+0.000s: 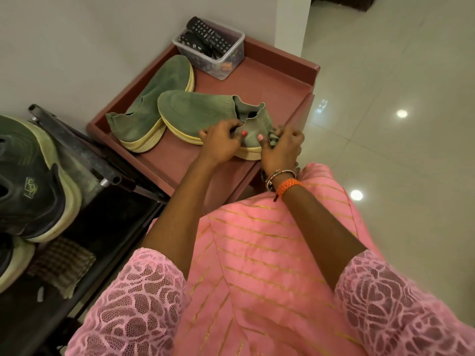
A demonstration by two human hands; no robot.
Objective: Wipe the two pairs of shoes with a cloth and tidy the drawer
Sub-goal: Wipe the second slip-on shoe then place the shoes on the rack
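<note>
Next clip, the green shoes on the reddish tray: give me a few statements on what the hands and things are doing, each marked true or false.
1. Both hands, left hand and right hand, grip the nearer green shoe. True.
2. The other green shoe lies on the floor. False: it lies on the tray.
3. The clear box holds remote controls. True.
4. The checked cloth is in the right hand. False: it lies beside the dark shoes.

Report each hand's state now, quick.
Left hand: grips the collar of the near green shoe.
Right hand: grips the same shoe's heel, with some green fabric bunched in its fingers.
</note>
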